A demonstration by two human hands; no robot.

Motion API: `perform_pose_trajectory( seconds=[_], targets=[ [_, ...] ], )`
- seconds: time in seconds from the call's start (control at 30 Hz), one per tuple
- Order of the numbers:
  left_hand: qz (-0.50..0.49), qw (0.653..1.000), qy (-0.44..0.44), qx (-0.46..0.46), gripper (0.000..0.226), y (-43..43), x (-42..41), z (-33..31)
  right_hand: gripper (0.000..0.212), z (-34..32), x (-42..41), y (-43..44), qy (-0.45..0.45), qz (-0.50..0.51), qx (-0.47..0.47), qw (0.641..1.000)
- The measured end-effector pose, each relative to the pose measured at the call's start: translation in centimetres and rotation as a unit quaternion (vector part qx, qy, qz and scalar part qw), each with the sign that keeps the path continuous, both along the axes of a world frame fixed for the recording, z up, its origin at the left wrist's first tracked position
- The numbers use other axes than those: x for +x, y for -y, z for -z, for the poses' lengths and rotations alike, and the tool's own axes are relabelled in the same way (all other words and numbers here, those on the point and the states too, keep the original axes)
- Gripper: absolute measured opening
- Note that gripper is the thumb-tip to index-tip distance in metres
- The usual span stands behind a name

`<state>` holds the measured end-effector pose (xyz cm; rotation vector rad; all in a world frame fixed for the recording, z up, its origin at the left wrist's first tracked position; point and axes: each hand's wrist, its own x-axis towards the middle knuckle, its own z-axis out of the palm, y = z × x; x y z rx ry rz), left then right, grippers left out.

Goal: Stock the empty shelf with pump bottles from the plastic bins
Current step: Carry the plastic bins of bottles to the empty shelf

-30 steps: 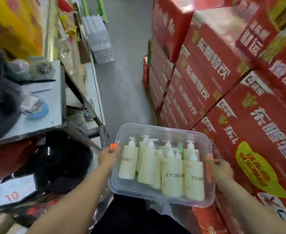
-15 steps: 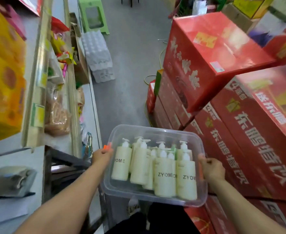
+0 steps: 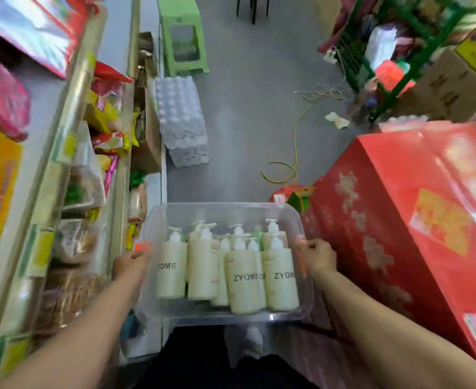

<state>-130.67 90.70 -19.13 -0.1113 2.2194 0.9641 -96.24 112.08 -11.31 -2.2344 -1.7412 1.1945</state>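
A person is carrying a clear plastic bin (image 3: pixel 225 206) down a shop aisle, gripping it at both short ends. The left hand (image 3: pixel 131 265) is wrapping its fingers (image 3: pixel 139 252) over the bin's left rim, clamped on the plastic. The right hand (image 3: pixel 316 255) is doing the same on the right rim, its fingers (image 3: pixel 304 245) curling over the edge.

Between the two sets of fingers, the pump bottles (image 3: pixel 242 279) are standing upright inside the bin. They are cream-coloured with white pump heads, packed close together and touching one another, several showing dark lettering on the front. How many are standing there is hard to tell, since the rear ones are partly hiding behind the front ones.

Just to the outside of the left fingers, shelving (image 3: pixel 71 108) is running along the aisle, crowded with snack packets (image 3: pixel 104 113). Just to the outside of the right fingers, a large red carton (image 3: pixel 413 220) is sitting close to the bin.

Ahead of the fingers, beyond the bin's far rim, the grey floor (image 3: pixel 245 108) is stretching away. A shrink-wrapped pack of water bottles (image 3: pixel 182 122) is lying on it against the shelving, and further ahead a green stool (image 3: pixel 183 37) is standing. A yellow cable (image 3: pixel 294 153) is trailing across the floor ahead of the right fingers.
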Motion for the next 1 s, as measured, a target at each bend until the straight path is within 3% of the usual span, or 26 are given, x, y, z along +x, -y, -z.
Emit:
perform_pose_trajectory(
  seconds=[0.07, 0.3, 0.43, 0.6, 0.77, 0.87, 1.0],
  targets=[
    [0.004, 1.000, -0.013, 0.001, 0.035, -4.1, -2.0, -2.6, 0.048, 0.2, -3.8, -4.4, 0.017, -0.024, 0.011, 0.999],
    [-0.028, 0.999, 0.001, 0.018, 0.051, -18.3, -13.6, -3.2, 0.051, 1.2, -15.3, -18.5, 0.053, -0.036, 0.032, 0.997],
    [-0.032, 0.999, -0.005, 0.038, 0.048, -27.0, -18.9, -5.0, 0.052, 0.1, -20.6, -26.4, 0.037, -0.033, 0.036, 0.998],
    [-0.046, 0.998, -0.002, 0.046, 0.061, -36.8, -24.5, -3.5, 0.053, 1.2, -26.7, -38.4, 0.025, -0.064, 0.024, 0.997],
    [-0.123, 0.992, -0.001, 0.022, 0.070, -44.8, -28.1, -1.6, 0.057, 1.9, -34.9, -51.4, 0.022, -0.120, 0.014, 0.992],
    [-0.159, 0.987, -0.001, 0.015, 0.056, -49.0, -29.7, -2.1, 0.056, 1.5, -40.1, -58.0, 0.038, -0.171, 0.021, 0.984],
    [-0.243, 0.970, 0.005, 0.022, 0.052, -53.2, -32.5, -1.8, 0.056, 0.9, -48.3, -65.4, 0.038, -0.226, 0.028, 0.973]
  ],
)
